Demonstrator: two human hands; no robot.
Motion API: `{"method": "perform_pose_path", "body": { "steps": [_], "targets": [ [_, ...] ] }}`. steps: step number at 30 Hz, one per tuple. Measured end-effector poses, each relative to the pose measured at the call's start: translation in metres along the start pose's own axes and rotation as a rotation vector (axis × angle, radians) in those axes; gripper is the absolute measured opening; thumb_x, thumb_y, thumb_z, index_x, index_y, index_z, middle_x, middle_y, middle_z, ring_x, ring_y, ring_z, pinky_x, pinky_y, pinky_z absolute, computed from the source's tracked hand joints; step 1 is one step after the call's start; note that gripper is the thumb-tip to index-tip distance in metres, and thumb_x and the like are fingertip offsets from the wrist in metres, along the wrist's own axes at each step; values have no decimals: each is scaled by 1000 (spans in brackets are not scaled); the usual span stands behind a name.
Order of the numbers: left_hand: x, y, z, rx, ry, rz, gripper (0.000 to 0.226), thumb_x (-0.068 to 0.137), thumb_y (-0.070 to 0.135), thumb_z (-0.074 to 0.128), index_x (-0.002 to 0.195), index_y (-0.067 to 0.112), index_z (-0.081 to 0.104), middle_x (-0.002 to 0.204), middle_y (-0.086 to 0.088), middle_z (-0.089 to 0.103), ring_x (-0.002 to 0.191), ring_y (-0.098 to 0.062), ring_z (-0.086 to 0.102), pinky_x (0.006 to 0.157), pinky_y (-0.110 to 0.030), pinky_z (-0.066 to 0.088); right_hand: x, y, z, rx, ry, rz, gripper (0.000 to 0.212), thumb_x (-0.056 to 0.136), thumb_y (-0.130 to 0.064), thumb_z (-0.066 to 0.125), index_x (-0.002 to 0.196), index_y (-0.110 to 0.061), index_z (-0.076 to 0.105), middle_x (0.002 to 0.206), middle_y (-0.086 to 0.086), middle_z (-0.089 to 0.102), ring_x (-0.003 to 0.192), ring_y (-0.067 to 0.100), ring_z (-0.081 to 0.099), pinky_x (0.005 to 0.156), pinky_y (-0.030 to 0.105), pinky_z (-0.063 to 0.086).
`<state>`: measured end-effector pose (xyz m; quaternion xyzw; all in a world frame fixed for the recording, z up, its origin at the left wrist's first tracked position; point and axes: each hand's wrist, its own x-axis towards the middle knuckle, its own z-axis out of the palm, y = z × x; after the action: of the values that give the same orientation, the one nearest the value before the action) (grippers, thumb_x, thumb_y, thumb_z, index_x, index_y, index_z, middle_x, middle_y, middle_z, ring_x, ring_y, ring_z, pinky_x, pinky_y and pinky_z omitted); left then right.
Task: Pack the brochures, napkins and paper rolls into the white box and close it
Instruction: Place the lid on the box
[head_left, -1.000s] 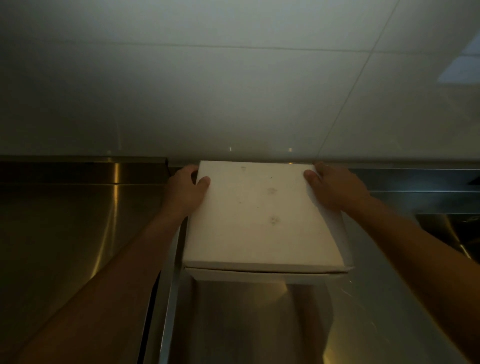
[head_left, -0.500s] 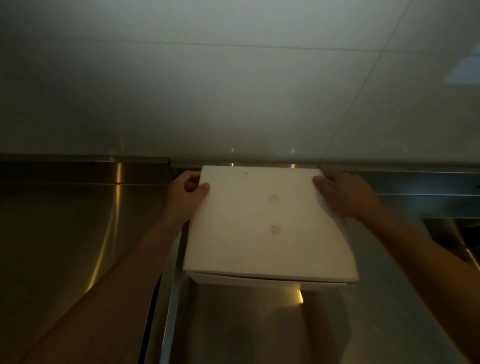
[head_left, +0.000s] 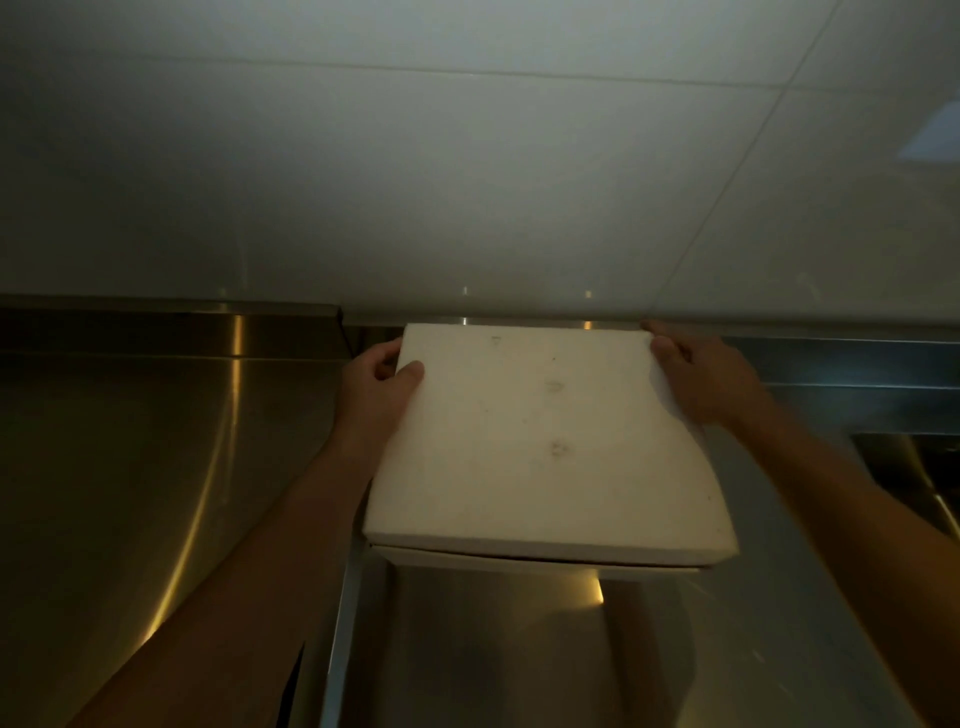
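Gripping is applied at both far corners of the white box (head_left: 540, 447), which is located at the back of the stainless steel bench (head_left: 156, 467), close against the tiled wall (head_left: 467, 182). The left hand (head_left: 376, 387) is curled round the far left corner, with the thumb laid on the lid. The right hand (head_left: 701, 379) is curled round the far right corner and side wall.

The lid is lowered, but a thin dark gap is seen along the near edge, so closure is judged incomplete at the front. If the box is lifted or tilted by its far corners alone, the near edge could be sprung open and the contents spilled. If the lid is pressed unevenly, the thin card could be buckled.

The brochures, napkins and paper rolls are not seen, so packing cannot be confirmed. The underside of the box is hidden, and it cannot be told whether the box is fully set down. Faint marks on the lid cannot be identified in the dim light.
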<state>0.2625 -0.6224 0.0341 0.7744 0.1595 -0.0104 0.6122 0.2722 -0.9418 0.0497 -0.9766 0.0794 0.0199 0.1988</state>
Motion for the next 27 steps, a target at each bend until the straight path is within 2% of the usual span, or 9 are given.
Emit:
{"method": "perform_pose_path", "body": {
  "steps": [3, 9, 14, 16, 21, 22, 24, 25, 27],
  "targets": [
    [4, 5, 0, -2, -13, -14, 40, 87, 20, 60, 126, 19, 56, 108, -3, 62, 93, -20, 62, 80, -38, 55, 4, -1, -3, 49, -22, 2, 38, 98, -31, 39, 134, -25, 51, 133, 20, 56, 122, 37, 53, 99, 40, 42],
    [-3, -2, -1, -54, 2, -9, 42, 85, 19, 61, 127, 22, 55, 96, 5, 63, 89, -19, 63, 74, -37, 56, -18, -3, 7, 5, 83, 20, 40, 99, -37, 34, 137, -34, 46, 131, 19, 58, 115, 40, 55, 92, 41, 45],
    [-11, -5, 0, -8, 13, 26, 42, 87, 21, 60, 128, 25, 54, 99, -1, 64, 90, -24, 63, 78, -44, 57, -33, -10, 19, -46, 184, 91, 42, 98, -44, 26, 139, -44, 36, 122, 21, 62, 103, 44, 59, 86, 44, 47],
    [-11, -3, -1, -17, 11, 18, 42, 86, 20, 60, 128, 24, 54, 96, -1, 63, 89, -25, 64, 78, -44, 57, -32, -10, 17, -40, 165, 94, 42, 98, -45, 27, 139, -44, 36, 126, 18, 61, 107, 43, 59, 88, 44, 46],
    [-15, -2, -3, -23, -13, 21, 41, 87, 23, 60, 127, 24, 54, 111, -8, 63, 92, -24, 63, 72, -37, 55, -27, 0, 11, 36, 29, 71, 48, 97, -47, 29, 144, -38, 28, 142, 13, 49, 123, 41, 50, 99, 42, 40],
    [-17, -4, -5, -22, -35, 14, 42, 87, 26, 60, 129, 25, 52, 114, -7, 62, 95, -23, 62, 73, -38, 55, -28, 2, 11, 99, 9, 84, 54, 97, -49, 30, 147, -33, 22, 146, 13, 44, 127, 40, 46, 102, 43, 37],
    [-20, -10, -12, -48, -125, -58, 50, 87, 33, 59, 135, 28, 44, 124, -6, 57, 104, -26, 60, 83, -45, 54, -38, 7, 11, 407, 15, 197, 66, 94, -53, 33, 150, -24, 14, 150, 13, 37, 133, 36, 41, 105, 45, 36],
    [-22, -14, -16, -84, -190, -121, 56, 86, 39, 59, 137, 29, 40, 128, -5, 55, 106, -27, 60, 86, -47, 53, -47, 10, 12, 598, 3, 264, 70, 91, -57, 35, 150, -24, 15, 149, 14, 37, 130, 35, 43, 101, 46, 40],
    [-25, -21, -22, -175, -341, -253, 61, 80, 50, 58, 135, 29, 42, 128, -8, 58, 105, -28, 63, 86, -46, 54, -69, 14, 17, 886, -108, 360, 74, 82, -66, 36, 143, -25, 34, 139, 15, 49, 116, 34, 55, 91, 47, 47]
  ]
}}
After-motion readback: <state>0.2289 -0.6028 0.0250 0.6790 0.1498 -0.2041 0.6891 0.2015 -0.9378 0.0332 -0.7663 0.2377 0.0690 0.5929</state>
